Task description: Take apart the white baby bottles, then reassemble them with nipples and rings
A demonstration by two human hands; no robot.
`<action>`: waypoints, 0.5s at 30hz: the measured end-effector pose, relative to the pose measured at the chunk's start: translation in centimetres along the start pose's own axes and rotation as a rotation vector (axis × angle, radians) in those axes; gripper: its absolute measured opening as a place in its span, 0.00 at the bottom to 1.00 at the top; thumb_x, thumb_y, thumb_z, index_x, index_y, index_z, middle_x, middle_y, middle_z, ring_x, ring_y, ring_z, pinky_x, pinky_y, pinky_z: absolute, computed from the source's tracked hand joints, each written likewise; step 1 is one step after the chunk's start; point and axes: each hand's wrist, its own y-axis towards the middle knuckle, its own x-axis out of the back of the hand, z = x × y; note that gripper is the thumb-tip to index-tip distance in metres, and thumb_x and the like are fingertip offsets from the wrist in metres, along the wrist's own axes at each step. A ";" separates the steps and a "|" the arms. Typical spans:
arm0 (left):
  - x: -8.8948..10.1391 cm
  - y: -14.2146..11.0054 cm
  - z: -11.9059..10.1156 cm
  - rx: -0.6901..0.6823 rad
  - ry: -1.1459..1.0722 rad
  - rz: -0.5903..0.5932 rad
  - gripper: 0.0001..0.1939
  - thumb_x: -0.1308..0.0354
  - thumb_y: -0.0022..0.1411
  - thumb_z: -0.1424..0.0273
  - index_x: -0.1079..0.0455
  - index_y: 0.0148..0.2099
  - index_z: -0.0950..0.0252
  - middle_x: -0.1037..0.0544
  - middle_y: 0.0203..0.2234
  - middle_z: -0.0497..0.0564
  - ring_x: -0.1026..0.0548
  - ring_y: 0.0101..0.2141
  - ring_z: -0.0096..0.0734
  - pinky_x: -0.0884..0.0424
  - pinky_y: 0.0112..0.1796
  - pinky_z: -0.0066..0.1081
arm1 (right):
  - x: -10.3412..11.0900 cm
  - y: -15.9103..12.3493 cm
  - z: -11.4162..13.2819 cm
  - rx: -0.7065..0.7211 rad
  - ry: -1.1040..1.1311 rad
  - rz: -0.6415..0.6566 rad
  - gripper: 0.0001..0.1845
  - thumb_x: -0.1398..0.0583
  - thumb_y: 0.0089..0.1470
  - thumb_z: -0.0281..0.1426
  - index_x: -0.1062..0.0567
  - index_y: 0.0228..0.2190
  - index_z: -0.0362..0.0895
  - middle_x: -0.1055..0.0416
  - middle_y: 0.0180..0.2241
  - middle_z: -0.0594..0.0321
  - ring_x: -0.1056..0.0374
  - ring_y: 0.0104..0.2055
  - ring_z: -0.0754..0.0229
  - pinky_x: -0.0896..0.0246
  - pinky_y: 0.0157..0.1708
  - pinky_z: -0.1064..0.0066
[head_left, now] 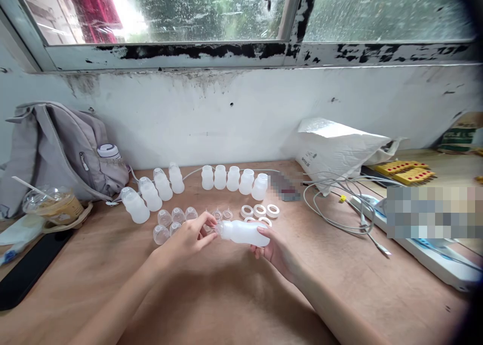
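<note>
A frosted white baby bottle (241,233) lies sideways in the air above the table, its base to the right. My right hand (277,252) wraps around the base end. At the neck, a clear teat (216,228) sits between the pinched fingertips of my left hand (196,232), which partly hide it. Just behind the hands are a few clear teats (227,215) and several white collar rings (277,215). Several clear dome caps (178,214) stand left of my left hand, some partly covered by it.
Capped bottles (151,196) stand in a slanted row at back left; several uncapped bottles (233,181) line the back middle. Cables (332,219), a power strip (433,264) and a white mailer bag (339,144) lie right. A backpack (60,149), iced drink (56,206) and black phone (30,269) are left.
</note>
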 end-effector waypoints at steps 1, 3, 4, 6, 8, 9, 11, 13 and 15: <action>0.3 0.0 0.0 -0.001 0.016 -0.003 0.05 0.52 0.61 0.68 0.39 0.40 0.62 0.27 0.33 0.47 0.28 0.28 0.26 0.33 0.28 0.25 | 0.0 0.0 0.0 -0.002 0.010 0.003 0.15 0.42 0.50 0.34 0.31 0.40 0.43 0.30 0.29 0.61 0.34 0.23 0.64 0.36 0.20 0.75; 0.7 0.1 0.0 0.004 0.077 -0.020 0.06 0.53 0.62 0.67 0.36 0.37 0.62 0.27 0.30 0.47 0.29 0.29 0.26 0.35 0.29 0.25 | 0.0 0.0 -0.1 -0.006 0.024 0.018 0.16 0.41 0.49 0.34 0.31 0.41 0.43 0.30 0.29 0.61 0.33 0.23 0.64 0.36 0.20 0.75; 0.8 0.1 0.0 0.011 0.113 -0.033 0.07 0.53 0.62 0.67 0.35 0.36 0.62 0.27 0.29 0.46 0.29 0.29 0.27 0.35 0.29 0.25 | 0.0 0.0 -0.1 -0.009 0.028 0.027 0.15 0.41 0.49 0.34 0.31 0.41 0.43 0.29 0.29 0.61 0.33 0.23 0.64 0.36 0.21 0.75; 1.0 0.0 -0.2 0.023 0.192 -0.051 0.08 0.54 0.63 0.67 0.35 0.36 0.62 0.26 0.29 0.46 0.29 0.29 0.28 0.37 0.29 0.26 | -0.1 0.0 -0.3 -0.012 0.033 0.042 0.15 0.41 0.49 0.34 0.31 0.40 0.43 0.29 0.30 0.61 0.33 0.23 0.65 0.36 0.21 0.75; 1.2 -0.1 -0.4 0.036 0.272 -0.054 0.10 0.56 0.64 0.67 0.35 0.35 0.61 0.26 0.29 0.46 0.29 0.29 0.28 0.38 0.29 0.26 | -0.1 0.0 -0.4 -0.011 0.036 0.051 0.14 0.41 0.50 0.33 0.31 0.40 0.43 0.29 0.31 0.60 0.33 0.24 0.65 0.35 0.21 0.75; 1.2 -0.1 -0.5 0.045 0.310 -0.056 0.12 0.58 0.65 0.67 0.35 0.34 0.62 0.26 0.27 0.46 0.29 0.28 0.28 0.39 0.28 0.26 | -0.1 0.0 -0.4 -0.010 0.038 0.052 0.14 0.42 0.51 0.33 0.31 0.40 0.43 0.29 0.31 0.60 0.33 0.24 0.65 0.35 0.21 0.75; 1.3 -0.1 -0.5 0.070 0.378 -0.075 0.15 0.61 0.66 0.67 0.37 0.30 0.62 0.28 0.24 0.46 0.31 0.25 0.27 0.41 0.27 0.26 | -0.1 0.0 -0.4 -0.003 0.037 0.045 0.15 0.42 0.51 0.33 0.32 0.42 0.43 0.29 0.32 0.60 0.33 0.24 0.65 0.35 0.21 0.75; 1.3 0.0 -0.5 0.102 0.436 -0.125 0.19 0.63 0.66 0.66 0.39 0.26 0.63 0.31 0.20 0.45 0.33 0.22 0.27 0.44 0.25 0.26 | -0.2 0.0 -0.3 0.012 0.029 0.032 0.17 0.41 0.50 0.34 0.32 0.43 0.44 0.29 0.31 0.60 0.33 0.24 0.64 0.35 0.21 0.74; 1.3 0.0 -0.3 0.117 0.472 -0.172 0.20 0.64 0.66 0.64 0.41 0.24 0.63 0.33 0.17 0.45 0.35 0.20 0.26 0.47 0.23 0.27 | -0.2 0.0 -0.2 0.037 0.013 0.013 0.18 0.41 0.49 0.35 0.31 0.43 0.43 0.30 0.31 0.60 0.33 0.24 0.64 0.35 0.21 0.74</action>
